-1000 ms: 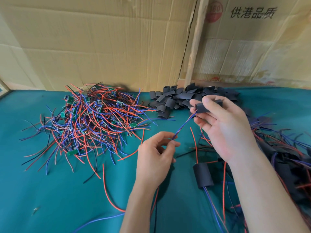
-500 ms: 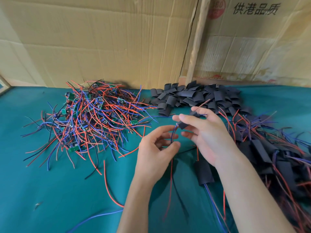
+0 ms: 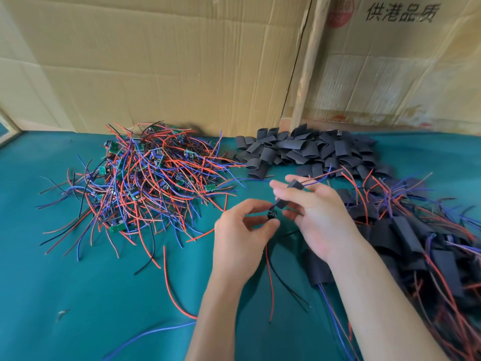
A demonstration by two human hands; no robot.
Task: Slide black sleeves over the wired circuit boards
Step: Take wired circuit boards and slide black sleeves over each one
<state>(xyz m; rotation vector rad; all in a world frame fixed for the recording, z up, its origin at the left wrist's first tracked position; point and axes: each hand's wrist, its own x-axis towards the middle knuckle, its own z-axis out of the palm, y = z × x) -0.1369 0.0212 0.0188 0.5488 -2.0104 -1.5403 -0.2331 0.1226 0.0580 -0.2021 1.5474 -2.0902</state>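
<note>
teal cloth (image 3: 78, 295) covers the table we look down on from the head view, with creased cardboard sheets (image 3: 169, 61) standing along its far edge; on the left of the cloth lies a tangled heap of wired circuit boards (image 3: 145, 178), small green boards among red, blue and black leads; behind the hands, at the far middle, sits a pile of loose black sleeves (image 3: 312, 152), short flattened tubes; on the right we see a heap of sleeved boards (image 3: 416, 243), black tubes with red and blue wires trailing out; our left hand (image 3: 239, 243) is raised just above the cloth, its thumb and forefinger curled together and pinching a small dark end of the wire bundle (image 3: 272, 217); a red lead and a black lead hang from that pinch down toward the near edge; our right hand (image 3: 320, 220) is held close beside the left, palm turned inward, its thumb and fingers closed on the black sleeve (image 3: 294, 184), which runs under the thumb and shows again as a dark end just above the left fingertips; red and blue wires stick out of the sleeve's far end toward the sleeve pile; whether a board is inside the sleeve we cannot tell; one more sleeved board (image 3: 317, 268) lies flat on the cloth under the right wrist, blue wires leaving its near end.
</note>
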